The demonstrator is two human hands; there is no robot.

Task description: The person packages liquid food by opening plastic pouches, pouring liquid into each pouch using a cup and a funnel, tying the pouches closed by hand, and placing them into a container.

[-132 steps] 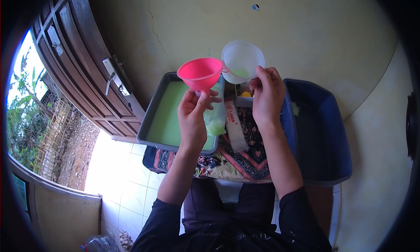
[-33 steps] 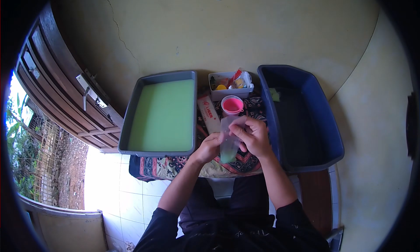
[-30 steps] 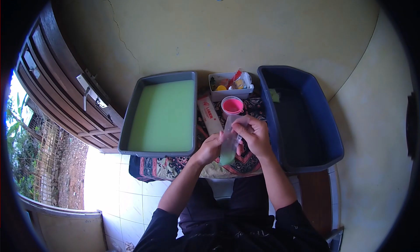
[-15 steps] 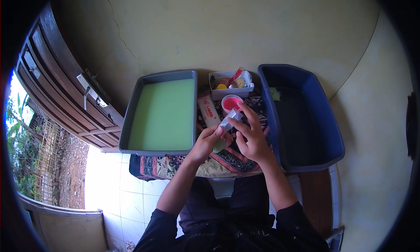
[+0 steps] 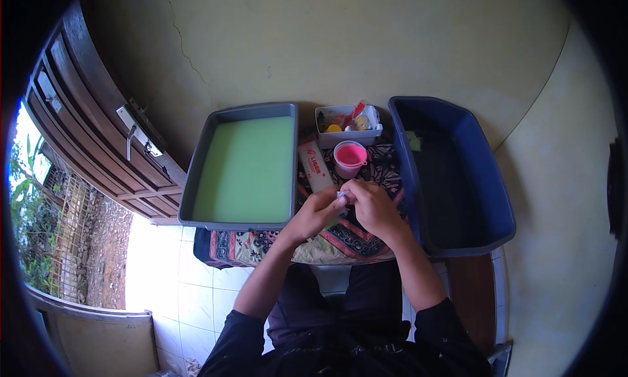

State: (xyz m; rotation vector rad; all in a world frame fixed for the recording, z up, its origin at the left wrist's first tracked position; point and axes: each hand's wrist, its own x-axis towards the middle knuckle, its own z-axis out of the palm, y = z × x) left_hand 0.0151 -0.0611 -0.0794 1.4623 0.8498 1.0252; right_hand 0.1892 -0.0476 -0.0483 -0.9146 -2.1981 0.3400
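Observation:
My left hand (image 5: 313, 215) and my right hand (image 5: 373, 207) meet over the middle of the cloth-covered table. Between their closed fingertips is a small, pale, translucent piece (image 5: 341, 194), mostly hidden by the fingers; its exact kind does not show. Just beyond the hands stands a clear cup (image 5: 345, 170) with bright pink contents. To its left lies a white packet (image 5: 316, 167) with red lettering, its near end behind my left hand. Something pale green partly shows below the fingers.
On the left is a grey tray (image 5: 294, 161) of light green liquid. A dark blue tub (image 5: 458, 174) on the right has a small green piece (image 5: 413, 141) inside. A white bin (image 5: 349, 139) of small items stands by the wall. The patterned cloth (image 5: 356, 238) covers the table.
My right hand has come down from over the cup and its fingers have closed with my left on the pale piece. The cup is now fully in sight.

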